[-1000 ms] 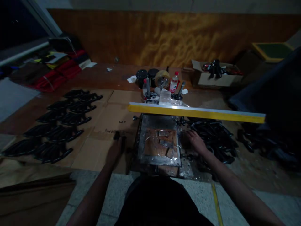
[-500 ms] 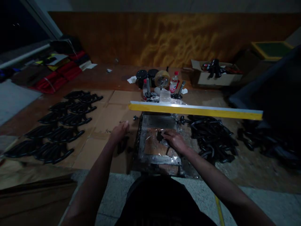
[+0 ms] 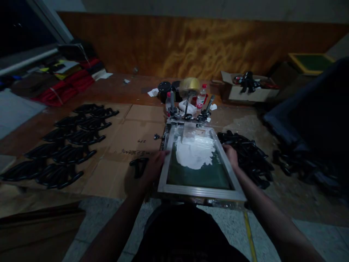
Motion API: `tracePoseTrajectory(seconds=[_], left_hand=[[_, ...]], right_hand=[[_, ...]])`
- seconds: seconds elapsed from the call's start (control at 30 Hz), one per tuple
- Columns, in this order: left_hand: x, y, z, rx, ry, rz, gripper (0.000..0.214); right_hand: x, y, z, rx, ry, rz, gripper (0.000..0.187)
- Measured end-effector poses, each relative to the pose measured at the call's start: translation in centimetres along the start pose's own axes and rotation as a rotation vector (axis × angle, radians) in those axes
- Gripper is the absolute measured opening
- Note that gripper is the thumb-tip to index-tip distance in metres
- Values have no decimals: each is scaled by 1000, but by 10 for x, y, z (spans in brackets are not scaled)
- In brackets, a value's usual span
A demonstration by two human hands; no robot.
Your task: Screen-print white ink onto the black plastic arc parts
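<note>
A screen printing frame point(image 3: 201, 192) with a metal border lies low over the base in front of me. Its green mesh point(image 3: 199, 179) carries a broad patch of white ink point(image 3: 192, 154). My left hand point(image 3: 155, 168) is closed at the frame's left side, in shadow. At the right side, my right hand point(image 3: 231, 156) is closed against the border, its fingers partly hidden. A translucent blade point(image 3: 189, 130) stands at the far end of the ink. The plate beneath the frame is covered. Beside my left hand lies a dark curved piece point(image 3: 138, 166) on cardboard.
Glossy black curved pieces point(image 3: 68, 156) lie in fanned rows on the cardboard point(image 3: 102, 178) at left. A heap of similar pieces point(image 3: 252, 156) sits right of the frame. Behind stand a tape roll point(image 3: 190, 84), a bottle point(image 3: 201, 96) and an open box point(image 3: 247, 91).
The frame has come down from a raised, edge-on position, and now covers the plate. My right hand has left a small dark piece there. Both hands are now at the frame's sides.
</note>
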State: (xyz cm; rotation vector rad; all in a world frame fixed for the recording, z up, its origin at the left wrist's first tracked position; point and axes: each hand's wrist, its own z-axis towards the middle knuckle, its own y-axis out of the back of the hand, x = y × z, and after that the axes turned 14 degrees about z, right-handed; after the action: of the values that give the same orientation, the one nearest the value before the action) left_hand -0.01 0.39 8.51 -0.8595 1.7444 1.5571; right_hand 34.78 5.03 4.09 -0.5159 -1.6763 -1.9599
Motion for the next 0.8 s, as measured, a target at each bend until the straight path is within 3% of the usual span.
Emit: tracePoseTrajectory(seconds=[0.07,0.17,0.23,0.33,0.4,0.5,0.6,0.7,0.8], left_hand=[[22,-17,-7,68,85,15,55],[43,-38,-6,121,164,53,64],[52,-47,-2,123,168,73,63],[60,-52,3,132,134,74,60],[62,-52,4,151,125,65,59],[60,-51,3,155,156,71,58],[57,-51,1,141,174,59,56],[55,-50,1,144,192,17,55],[53,-49,0,162,214,-39,59]], right_hand=[[6,8,20,-94,-21,-8,38],[47,-2,52,-102,150,-10,65],[80,-17,65,48,246,-53,63],[109,-35,57,354,230,-139,26],[111,-39,36,466,229,-154,18],[101,-34,2,579,391,-102,25],[95,-25,-8,703,520,-31,27],[97,-26,-4,611,447,-41,19],[94,-35,-13,489,468,-63,25]])
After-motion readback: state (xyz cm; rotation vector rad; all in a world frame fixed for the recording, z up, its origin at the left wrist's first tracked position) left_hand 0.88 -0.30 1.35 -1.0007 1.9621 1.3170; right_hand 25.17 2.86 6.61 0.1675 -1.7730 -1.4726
